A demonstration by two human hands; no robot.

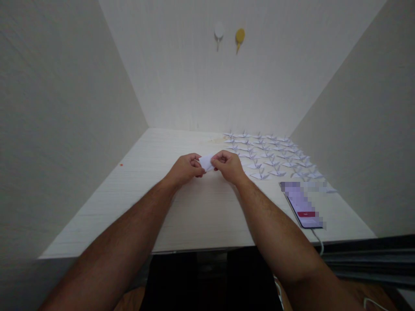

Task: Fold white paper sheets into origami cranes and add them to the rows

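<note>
A small piece of folded white paper [205, 162] is held between my two hands, over the middle of the white table. My left hand [188, 167] pinches its left edge between thumb and fingers. On the opposite side, my right hand [228, 165] grips the paper with thumb and fingertips, covering its right part. The paper's exact fold cannot be made out at this size. Just right of my right hand stand rows of white folded paper cranes [266, 154], the nearest close to my wrist.
A phone [301, 205] with a lit screen lies at the right, its white cable [319, 240] running over the front edge. White panels enclose the table [129, 207] at the left, back and right. A white hook [218, 32] and a yellow hook [240, 36] hang on the back wall.
</note>
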